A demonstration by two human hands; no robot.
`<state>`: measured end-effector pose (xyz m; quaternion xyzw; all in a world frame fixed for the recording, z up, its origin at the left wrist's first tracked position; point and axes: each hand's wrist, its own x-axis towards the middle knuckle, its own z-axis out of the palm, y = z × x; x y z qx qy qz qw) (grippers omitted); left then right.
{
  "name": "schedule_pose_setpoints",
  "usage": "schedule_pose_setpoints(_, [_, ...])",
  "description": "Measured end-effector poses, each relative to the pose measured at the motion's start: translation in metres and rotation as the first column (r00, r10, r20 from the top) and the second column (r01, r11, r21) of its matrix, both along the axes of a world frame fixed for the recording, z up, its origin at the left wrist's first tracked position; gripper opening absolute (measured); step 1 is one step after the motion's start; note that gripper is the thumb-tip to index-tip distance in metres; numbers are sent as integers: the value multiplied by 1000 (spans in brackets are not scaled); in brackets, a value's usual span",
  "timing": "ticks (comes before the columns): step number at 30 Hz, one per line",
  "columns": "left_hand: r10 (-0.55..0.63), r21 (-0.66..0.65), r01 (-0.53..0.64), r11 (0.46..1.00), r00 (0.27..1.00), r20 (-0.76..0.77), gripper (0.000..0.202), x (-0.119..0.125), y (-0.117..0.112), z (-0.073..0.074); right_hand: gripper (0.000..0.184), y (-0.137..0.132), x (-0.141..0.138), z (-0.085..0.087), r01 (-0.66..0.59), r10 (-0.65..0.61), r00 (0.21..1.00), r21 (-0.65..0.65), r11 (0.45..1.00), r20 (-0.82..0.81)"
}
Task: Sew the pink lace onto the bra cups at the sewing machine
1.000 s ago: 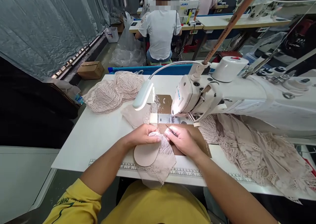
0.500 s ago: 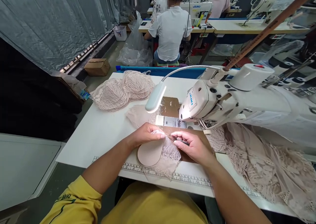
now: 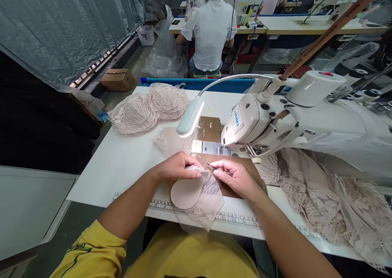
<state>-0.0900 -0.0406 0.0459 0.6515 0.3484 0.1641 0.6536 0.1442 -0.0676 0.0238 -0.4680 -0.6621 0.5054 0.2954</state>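
My left hand (image 3: pixel 177 167) is closed on the top edge of a beige bra cup (image 3: pixel 186 192) backed with pale pink lace (image 3: pixel 206 201), which hangs over the table's front edge. My right hand (image 3: pixel 235 176) is closed around a small thread snip (image 3: pixel 213 168), whose tip touches the lace just beside my left fingers. Both hands rest in front of the needle area of a white sewing machine (image 3: pixel 275 118). A brown sheet (image 3: pixel 241 170) lies under my right hand.
A heap of finished lace pieces (image 3: pixel 147 108) lies at the table's far left, and more lace (image 3: pixel 330 200) is piled under the machine arm on the right. A gooseneck lamp (image 3: pixel 190 116) hangs above the needle plate. People sit at machines behind; a ruler (image 3: pixel 239 221) runs along the front edge.
My right hand has drawn in toward my left hand, bringing the snip's tip onto the lace edge. The lace hangs a little lower over the table edge. My head has shifted slightly.
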Motion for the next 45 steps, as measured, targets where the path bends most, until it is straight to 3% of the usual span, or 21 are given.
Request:
schedule_pose_setpoints(5, [63,-9,-63,998,998,-27,28,2,-1,-4,24,0,1,4,-108,108,994,25,994,10])
schedule_pose_setpoints(12, [108,-26,-108,994,994,6,29,5,-2,-3,27,0,6,5,-39,39,999,12,999,-14])
schedule_pose_setpoints(20, [44,-81,-41,996,999,26,30,11,-4,-9,22,-1,-6,7,-143,143,990,77,987,3])
schedule_pose_setpoints(27, [43,-156,-34,987,998,55,30,14,-4,-10,20,-4,-9,5,-128,129,992,88,988,-6])
schedule_pose_setpoints(32, [35,-91,-34,995,999,13,37,16,-5,-9,21,-4,-9,2,-66,67,998,52,996,-7])
schedule_pose_setpoints(36, [19,-25,-20,1000,999,-41,35,19,-4,-10,33,-2,-13,-3,43,-49,991,-52,998,-123])
schedule_pose_setpoints(39, [-51,57,53,997,998,-37,26,15,0,-8,47,-1,-16,0,-28,8,989,-137,990,-146])
schedule_pose_setpoints(42, [-100,131,109,985,992,-77,27,6,4,-1,20,-1,-16,7,-99,97,995,-120,988,-21])
schedule_pose_setpoints(45, [35,243,-8,970,994,-106,28,-5,0,12,18,-1,-12,12,-34,40,998,-116,993,56])
